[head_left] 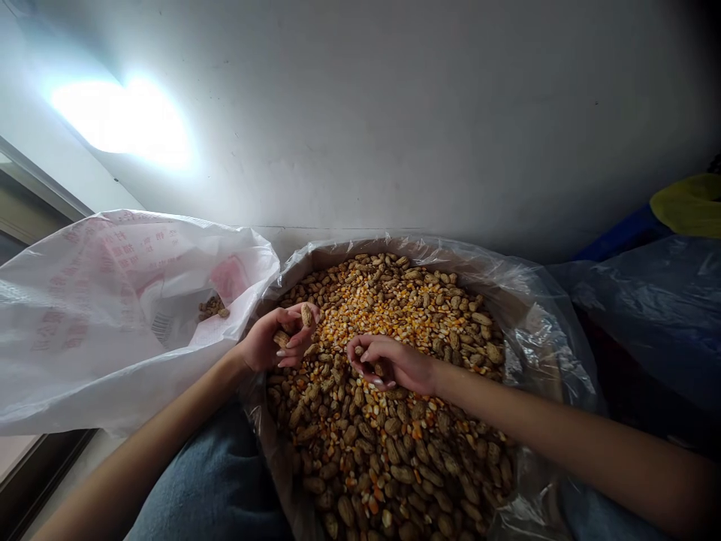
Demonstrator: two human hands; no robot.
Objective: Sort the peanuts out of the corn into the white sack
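Observation:
A wide heap of unshelled peanuts (402, 473) mixed with loose corn kernels (360, 308) fills a container lined with clear plastic (541, 323). Over its left side, my left hand (276, 338) is curled palm up around several peanuts, one of them standing up between the fingers. My right hand (394, 362) is low over the middle of the heap, its fingers bent around peanuts, partly hidden by the hand. To the left, a white woven sack (113, 315) with faded red print lies with its mouth open, and a few peanuts (212, 307) show inside.
A pale wall (394, 135) rises right behind the container, with a bright light glare at upper left. My knee in blue jeans (214, 481) is against the container's left side. At right are dark plastic (647, 315) and a yellow item (690, 204) on something blue.

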